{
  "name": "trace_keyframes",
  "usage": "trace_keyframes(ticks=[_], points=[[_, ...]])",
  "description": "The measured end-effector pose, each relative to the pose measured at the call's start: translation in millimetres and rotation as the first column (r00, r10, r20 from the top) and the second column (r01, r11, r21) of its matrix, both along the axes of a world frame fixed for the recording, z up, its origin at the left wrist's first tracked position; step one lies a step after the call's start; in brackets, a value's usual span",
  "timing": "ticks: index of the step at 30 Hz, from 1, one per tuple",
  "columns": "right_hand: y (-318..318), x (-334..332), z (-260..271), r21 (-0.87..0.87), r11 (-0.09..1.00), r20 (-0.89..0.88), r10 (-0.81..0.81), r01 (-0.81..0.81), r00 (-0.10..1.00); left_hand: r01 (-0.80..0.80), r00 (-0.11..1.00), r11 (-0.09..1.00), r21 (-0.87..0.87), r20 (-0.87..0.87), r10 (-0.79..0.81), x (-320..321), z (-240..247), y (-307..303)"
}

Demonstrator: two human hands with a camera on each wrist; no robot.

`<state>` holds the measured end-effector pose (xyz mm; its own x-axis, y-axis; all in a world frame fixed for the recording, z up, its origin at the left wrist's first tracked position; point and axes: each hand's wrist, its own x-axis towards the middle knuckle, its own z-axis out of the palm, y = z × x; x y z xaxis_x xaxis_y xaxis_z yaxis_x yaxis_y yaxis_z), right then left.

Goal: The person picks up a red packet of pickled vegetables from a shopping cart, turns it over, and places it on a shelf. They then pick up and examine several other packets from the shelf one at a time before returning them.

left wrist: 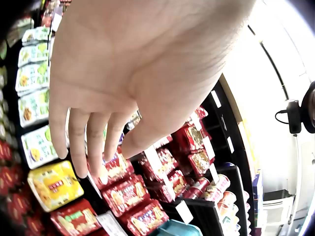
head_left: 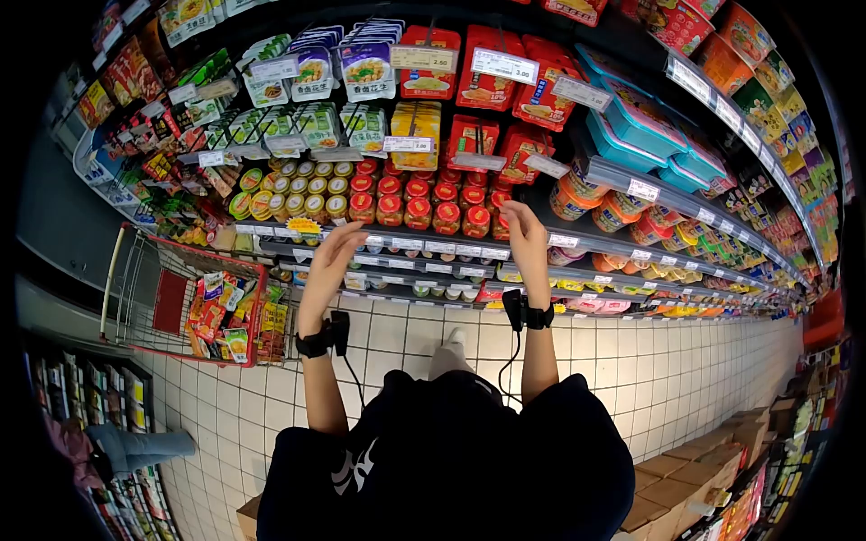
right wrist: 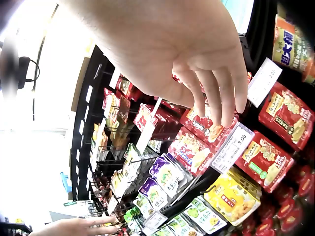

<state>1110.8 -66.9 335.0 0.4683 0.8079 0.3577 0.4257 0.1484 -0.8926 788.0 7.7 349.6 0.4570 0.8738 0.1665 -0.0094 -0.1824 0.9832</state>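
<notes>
Both hands are raised before a stocked store shelf, palms facing each other and nothing held. My left hand [head_left: 332,252] hovers at the shelf's front edge, by the gold-lidded jars [head_left: 302,194]. Its fingers are loosely extended in the left wrist view, with yellow packs [left wrist: 55,186] and red packs [left wrist: 123,194] beyond them. Over at the right end of the red-lidded jars [head_left: 417,214] is my right hand [head_left: 528,236], its fingers relaxed and slightly bent. The right wrist view has red packs [right wrist: 189,150] behind those fingers and a price tag [right wrist: 232,147] below them.
A shopping cart [head_left: 257,311] with several colourful packets stands at the left. Cup noodles [head_left: 577,194] and blue boxes [head_left: 622,135] fill the shelves to the right. Cardboard boxes [head_left: 672,487] sit behind at right. Another person's legs [head_left: 149,448] show at lower left.
</notes>
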Motion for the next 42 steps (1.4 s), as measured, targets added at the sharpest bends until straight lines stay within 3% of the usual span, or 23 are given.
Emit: trace_keyframes(ticks=[5, 7, 8, 13, 17, 22, 25, 33, 35, 37, 39, 42], points=[[-33, -34, -38, -0.021, 0.999, 0.095, 0.032, -0.03, 0.995, -0.318, 0.943, 0.947, -0.036, -0.116, 0.312, -119, -25, -50], [-44, -47, -47, -0.108, 0.994, 0.116, 0.008, 0.004, 0.993, -0.388, 0.917, 0.921, -0.019, -0.106, 0.384, -163, -38, -73], [-49, -54, -48, -0.204, 0.979, 0.094, 0.034, -0.014, 0.995, -0.464, 0.871, 0.886, -0.013, -0.19, 0.454, -185, -43, -88], [-50, -92, -80, -0.208, 0.971, 0.081, 0.134, -0.115, 0.988, -0.659, 0.728, 0.751, -0.046, -0.291, 0.621, -282, -78, -171], [-37, -131, -76, -0.201, 0.957, 0.032, 0.221, -0.21, 0.975, -0.781, 0.617, 0.612, -0.124, -0.308, 0.725, -337, -126, -233], [-15, -174, -83, -0.231, 0.93, 0.004, 0.297, -0.288, 0.955, -0.867, 0.497, 0.449, -0.215, -0.333, 0.801, -349, -139, -278], [5, -205, -88, -0.217, 0.904, 0.007, 0.379, -0.368, 0.926, -0.899, 0.435, 0.374, -0.226, -0.377, 0.818, -358, -143, -278], [76, -318, -128, -0.272, 0.826, -0.013, 0.51, -0.494, 0.86, -0.893, 0.442, 0.387, -0.232, -0.281, 0.852, -429, -141, -251], [97, -353, -113, -0.311, 0.833, 0.011, 0.484, -0.458, 0.875, -0.892, 0.451, 0.407, -0.197, -0.316, 0.835, -453, -134, -235], [118, -381, -117, -0.201, 0.864, 0.047, 0.479, -0.461, 0.877, -0.89, 0.456, 0.411, -0.201, -0.328, 0.828, -479, -132, -219], [131, -412, -105, -0.261, 0.856, 0.035, 0.471, -0.447, 0.881, -0.881, 0.473, 0.432, -0.193, -0.364, 0.803, -497, -121, -196], [149, -443, -127, -0.248, 0.837, -0.019, 0.499, -0.488, 0.866, -0.861, 0.506, 0.481, -0.162, -0.363, 0.782, -524, -113, -165]])
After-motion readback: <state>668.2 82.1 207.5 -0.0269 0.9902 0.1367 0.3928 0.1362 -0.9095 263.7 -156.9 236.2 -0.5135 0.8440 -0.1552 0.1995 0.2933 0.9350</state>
